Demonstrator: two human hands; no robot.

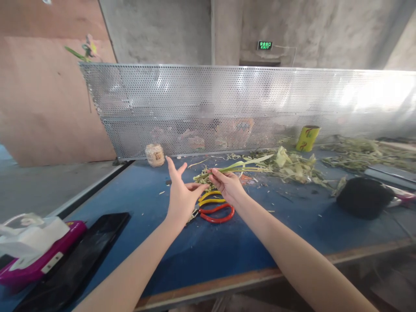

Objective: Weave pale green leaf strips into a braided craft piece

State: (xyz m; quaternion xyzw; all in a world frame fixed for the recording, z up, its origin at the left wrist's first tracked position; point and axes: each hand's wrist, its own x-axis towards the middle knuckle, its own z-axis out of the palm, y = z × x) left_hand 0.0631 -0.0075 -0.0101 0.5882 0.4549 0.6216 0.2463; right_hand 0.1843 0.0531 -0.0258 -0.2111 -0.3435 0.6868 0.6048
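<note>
A slender bundle of green leaf strips is pinched between the thumb and fingers of my right hand, its long blades pointing right. Crumpled greenish bits show at its left end, between my hands. My left hand has its thumb and a finger brought together near that end, while other fingers spread upward; whatever is between the tips is too small to make out. Just below my hands lie scissors with a red handle and a yellow handle, the blades partly hidden by my left hand.
A pale wound roll and a yellow tube stand by the perforated metal screen. Dried leaf heaps lie to the right, near a black rounded object. At left are a black phone and a magenta power strip.
</note>
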